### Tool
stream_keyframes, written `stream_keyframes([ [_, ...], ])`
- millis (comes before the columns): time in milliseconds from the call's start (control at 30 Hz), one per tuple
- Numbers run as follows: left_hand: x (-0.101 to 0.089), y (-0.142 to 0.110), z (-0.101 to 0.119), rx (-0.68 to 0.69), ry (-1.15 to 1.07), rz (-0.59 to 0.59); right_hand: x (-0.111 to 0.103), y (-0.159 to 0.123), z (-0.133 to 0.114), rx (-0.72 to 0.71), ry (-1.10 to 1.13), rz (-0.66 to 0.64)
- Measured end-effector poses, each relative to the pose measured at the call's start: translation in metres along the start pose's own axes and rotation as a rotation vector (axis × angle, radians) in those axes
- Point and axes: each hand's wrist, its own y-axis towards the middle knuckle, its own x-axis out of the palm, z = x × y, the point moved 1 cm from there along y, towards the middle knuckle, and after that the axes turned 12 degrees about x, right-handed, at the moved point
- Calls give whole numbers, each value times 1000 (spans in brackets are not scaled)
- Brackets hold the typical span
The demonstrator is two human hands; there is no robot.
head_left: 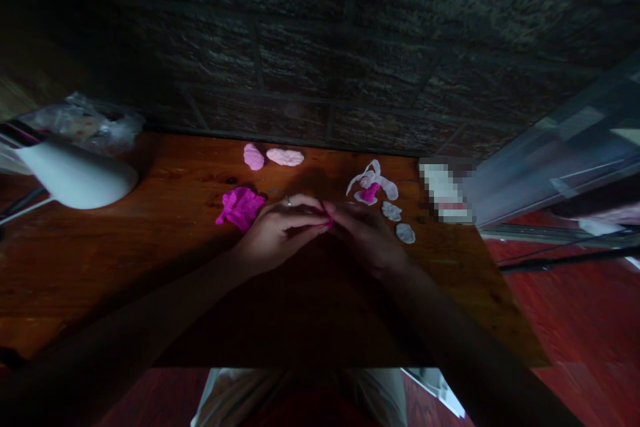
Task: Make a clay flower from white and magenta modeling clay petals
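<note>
My left hand (pixel 283 227) and my right hand (pixel 367 233) meet over the middle of the table, fingertips pinched together. Between them is a small magenta piece of modelling clay (pixel 329 223), mostly covered by the fingers. Just left of my left hand lies a larger, ragged lump of magenta clay (pixel 241 207). Beyond my right hand sits a pale flower-like clay shape (pixel 385 185) with a magenta part (pixel 370 193) in it. Two flat whitish clay pieces (pixel 391 211) lie close to my right hand.
Toward the wall are a pink clay lump (pixel 254 157) and a paler one (pixel 285 157). A white lamp-like object (pixel 87 177) stands at the left, crumpled clear plastic (pixel 95 123) behind it. A blurred-out white item (pixel 447 192) lies right. The wooden table (pixel 175 280) abuts a stone-patterned wall.
</note>
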Motion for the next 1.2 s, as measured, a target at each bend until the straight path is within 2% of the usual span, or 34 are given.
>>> stream_keyframes([
  [100,-1,-1,-2,15,2,-1,1,0,3,33,-4,-65],
  [267,-5,-3,0,-72,160,84,0,0,3,41,26,-117],
  [367,-6,-3,0,2,206,61,-2,-1,1,39,63,-139],
  [500,-6,-3,0,94,213,45,-9,-1,1,96,142,-42],
  [600,-6,-3,2,102,204,35,-11,1,3,158,189,11],
  [733,-8,-5,7,74,182,62,-5,3,7,202,222,-57],
  [933,-8,-8,11,-14,90,239,10,-1,12,282,265,-218],
  [1067,-7,-3,7,-10,-45,221,11,-4,10,263,284,-263],
  [1200,-6,0,3,27,-61,173,10,-2,11,162,218,-189],
])
